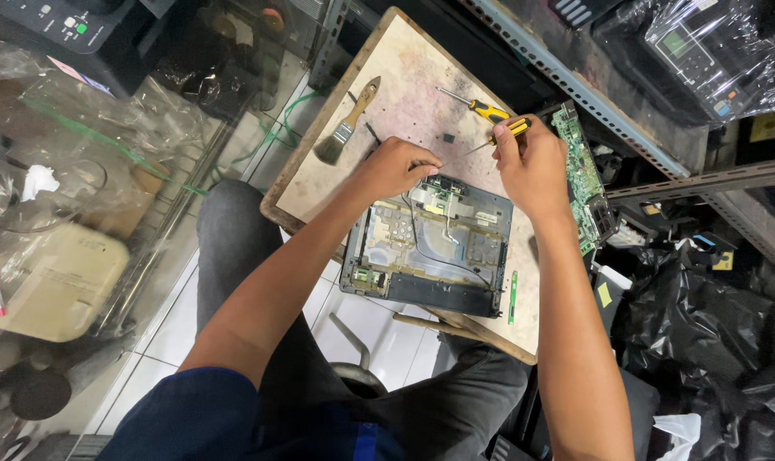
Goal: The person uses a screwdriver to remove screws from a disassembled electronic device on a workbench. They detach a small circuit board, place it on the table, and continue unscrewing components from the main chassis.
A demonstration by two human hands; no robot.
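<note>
An opened dark panel assembly [430, 252], its inside showing grey metal, thin wires and a small board, lies on a stained wooden board [404, 94] that rests across the person's lap. The left hand [396, 166] sits at the far edge of the panel assembly, fingers curled down and pinching at the small black part [443, 186] mounted there; whether it truly grips the part I cannot tell. The right hand [533, 166] hovers just beyond the panel's far right corner, clenched around a yellow-handled screwdriver [500, 135] whose thin shaft points leftward toward the left hand. A second screwdriver [477, 104] with a yellow and black handle lies on the board, just past the panel from the person. A paintbrush [346, 124] with a wooden handle lies farther left of the panel on the same board. A green circuit board [582, 175] stands on edge just right of the panel, beside the right hand. A narrow green strip [513, 296] lies at the panel's near right corner
</note>
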